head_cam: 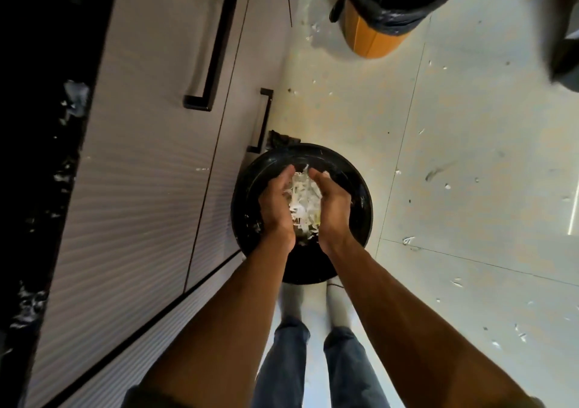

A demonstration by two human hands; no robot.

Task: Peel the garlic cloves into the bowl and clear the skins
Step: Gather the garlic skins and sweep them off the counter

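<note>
- A heap of white garlic skins (303, 198) is cupped between the two hands at the centre of the frame, directly above the open mouth of a round black bin (360, 188).
- The left hand (275, 201) is curved round the left side of the heap, with its fingers bent inward and its fingertips at the upper end of the pile.
- The right hand (333, 202) is curved round the right side in the same way, so the skins are pressed and held between both palms.
- Both forearms are stretched from the bottom of the frame up toward the bin; blue trouser legs (316, 367) are seen between them.
- Grey cabinet fronts (150, 163) with black bar handles (213, 44) fill the left part of the frame, just beside the bin.
- Small white scraps (457, 282) are scattered over the pale floor tiles (470, 163) on the right.
- An orange container lined with a black bag (372, 38) stands at the upper right, well apart from the hands.
</note>
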